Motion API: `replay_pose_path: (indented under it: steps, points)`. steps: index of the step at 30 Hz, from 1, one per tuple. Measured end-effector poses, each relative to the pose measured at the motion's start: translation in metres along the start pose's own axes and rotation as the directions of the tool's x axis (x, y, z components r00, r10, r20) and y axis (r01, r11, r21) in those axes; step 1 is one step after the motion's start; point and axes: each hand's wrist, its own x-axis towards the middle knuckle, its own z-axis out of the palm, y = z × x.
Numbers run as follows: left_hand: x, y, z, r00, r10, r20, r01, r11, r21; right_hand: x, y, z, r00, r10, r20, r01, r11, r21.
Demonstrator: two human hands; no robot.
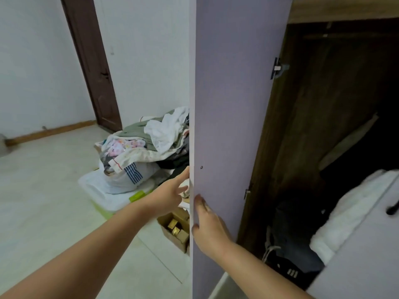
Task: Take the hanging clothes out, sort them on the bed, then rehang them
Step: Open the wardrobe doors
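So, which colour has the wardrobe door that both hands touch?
Pale lilac; the wardrobe door shows only in the head view.

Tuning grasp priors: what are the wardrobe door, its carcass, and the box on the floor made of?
Wardrobe door: likely laminated board, matte lilac, flat and grainless. Carcass side panel: dark wood-grain finish, veneer or solid unclear. Box: brown cardboard, open flaps.

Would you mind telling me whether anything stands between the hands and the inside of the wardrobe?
Partly: the open lilac door stands edge-on between the left hand and the wardrobe interior. The right hand rests flat on the door's inner face; nothing visible blocks it.
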Motion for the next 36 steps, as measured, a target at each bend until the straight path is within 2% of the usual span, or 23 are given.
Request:
replay_pose_path:
  steps: [8, 11, 14, 17, 21, 24, 29, 36]
  points:
    - [-0.004, -0.015, -0.009, 1.0, 0.015, -0.021, -0.016, 0.999, -0.044, 0.025, -0.011, 0.001, 0.999, -0.03, 0.039, 0.031, 0.999, -0.024]
    - [-0.005, -0.015, -0.014, 0.999, -0.033, -0.024, 0.033, 0.999, -0.013, 0.028, -0.012, -0.001, 0.998, -0.043, 0.053, 0.046, 0.998, -0.045]
    - [-0.008, -0.009, -0.01, 0.99, -0.115, -0.077, 0.127, 0.977, 0.173, 0.026, -0.009, -0.007, 0.995, -0.036, 0.093, 0.043, 0.997, -0.067]
    - [-0.011, 0.003, -0.001, 0.964, -0.208, -0.168, 0.261, 0.867, 0.424, 0.018, -0.001, -0.018, 0.987, -0.007, 0.161, 0.024, 0.995, -0.102]
    - [-0.008, 0.019, 0.015, 0.978, -0.137, -0.156, 0.198, 0.845, 0.497, -0.003, 0.012, -0.037, 0.968, 0.057, 0.244, -0.003, 0.977, -0.215]
    - [0.001, 0.04, 0.033, 0.989, -0.088, -0.116, 0.137, 0.835, 0.532, -0.021, 0.027, -0.058, 0.966, 0.107, 0.234, -0.038, 0.959, -0.28]
    - [0.024, 0.079, 0.077, 0.998, -0.037, -0.049, 0.057, 0.843, 0.535, -0.056, 0.072, -0.1, 0.978, 0.188, 0.091, -0.151, 0.938, -0.312]
    - [0.067, 0.156, 0.159, 0.994, 0.082, 0.073, -0.107, 0.879, 0.464, -0.113, 0.154, -0.185, 0.957, 0.279, -0.077, -0.289, 0.912, -0.292]
